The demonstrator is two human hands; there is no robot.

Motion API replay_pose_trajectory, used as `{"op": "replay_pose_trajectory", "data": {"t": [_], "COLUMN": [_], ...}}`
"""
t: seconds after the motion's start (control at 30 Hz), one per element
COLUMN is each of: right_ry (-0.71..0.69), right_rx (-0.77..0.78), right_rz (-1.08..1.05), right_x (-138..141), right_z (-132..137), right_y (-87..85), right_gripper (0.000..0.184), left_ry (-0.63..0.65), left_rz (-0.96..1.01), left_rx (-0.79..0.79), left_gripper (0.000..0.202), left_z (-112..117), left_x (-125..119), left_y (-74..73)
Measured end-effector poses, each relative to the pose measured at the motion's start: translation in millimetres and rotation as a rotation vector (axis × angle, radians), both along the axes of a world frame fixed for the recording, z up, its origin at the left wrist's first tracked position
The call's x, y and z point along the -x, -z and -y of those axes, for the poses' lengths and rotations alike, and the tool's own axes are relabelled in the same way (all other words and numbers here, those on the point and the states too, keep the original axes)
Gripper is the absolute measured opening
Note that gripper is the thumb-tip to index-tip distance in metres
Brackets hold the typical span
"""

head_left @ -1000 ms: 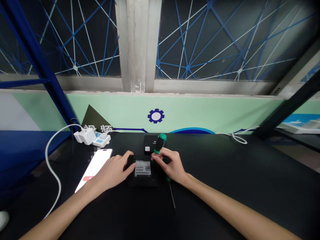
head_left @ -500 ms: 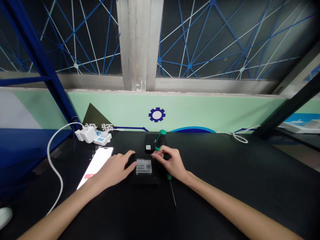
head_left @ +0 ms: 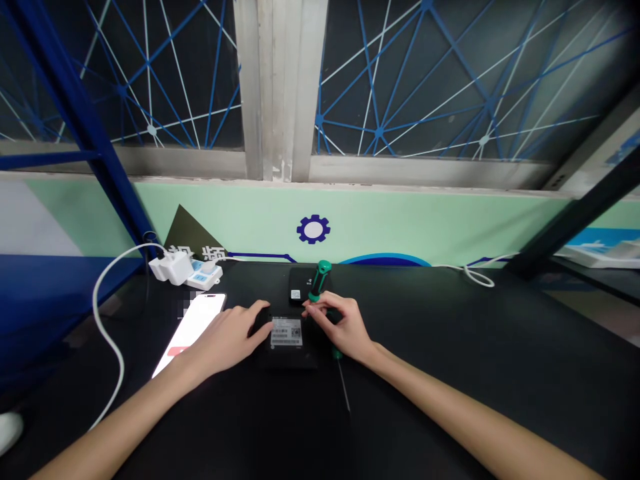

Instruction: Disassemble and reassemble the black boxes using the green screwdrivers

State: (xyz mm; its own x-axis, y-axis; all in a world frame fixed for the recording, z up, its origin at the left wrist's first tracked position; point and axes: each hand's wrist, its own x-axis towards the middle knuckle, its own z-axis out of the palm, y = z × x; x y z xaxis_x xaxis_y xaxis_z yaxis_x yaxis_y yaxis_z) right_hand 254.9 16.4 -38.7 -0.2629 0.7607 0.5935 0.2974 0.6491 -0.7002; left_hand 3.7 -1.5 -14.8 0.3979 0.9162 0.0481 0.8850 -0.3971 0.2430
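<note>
A small black box (head_left: 287, 357) with a white label lies on the dark table (head_left: 450, 347). My left hand (head_left: 227, 340) rests on the box's left end, fingers curled over its edge, holding it still. My right hand (head_left: 340, 327) is closed round a screwdriver (head_left: 319, 279). Its green and black handle sticks up away from me. Its thin shaft runs out under the palm towards me. The fingertips of that hand are pinched together at the box's far right corner. A second black box (head_left: 299, 283) lies just behind.
A lit phone (head_left: 193, 323) lies left of my left hand. Behind it sits a white power strip with a plug (head_left: 183, 270), and a white cable (head_left: 107, 333) loops off the table's left side. Another white cable (head_left: 475, 273) lies at the back right. A wall and window run along the far edge.
Both hands stay where they were on the box and the screwdriver. Only the view shifts slightly.
</note>
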Motion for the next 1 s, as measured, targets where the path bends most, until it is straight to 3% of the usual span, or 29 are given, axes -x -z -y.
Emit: {"op": "replay_pose_trajectory", "data": {"t": [0.3,0.5,1.0], "right_ry": [0.043,-0.025,-0.011], "right_rx": [0.000,-0.026,-0.005], "right_rz": [-0.014,0.023,0.039], "right_x": [0.6,-2.2,-1.7], "right_z": [0.0,2.5,2.5], "right_y": [0.2,-2.2,-4.2], "right_gripper": [0.021,0.021,0.024], "left_ry": [-0.005,-0.001,0.002], "left_rz": [0.007,0.013,0.016], "left_rx": [-0.005,-0.004,0.008], "left_gripper": [0.048,0.050,0.051], "left_z": [0.5,0.3,0.0], "left_x": [-1.0,-0.4,-0.2], "left_y": [-1.2,-1.2,-1.0]}}
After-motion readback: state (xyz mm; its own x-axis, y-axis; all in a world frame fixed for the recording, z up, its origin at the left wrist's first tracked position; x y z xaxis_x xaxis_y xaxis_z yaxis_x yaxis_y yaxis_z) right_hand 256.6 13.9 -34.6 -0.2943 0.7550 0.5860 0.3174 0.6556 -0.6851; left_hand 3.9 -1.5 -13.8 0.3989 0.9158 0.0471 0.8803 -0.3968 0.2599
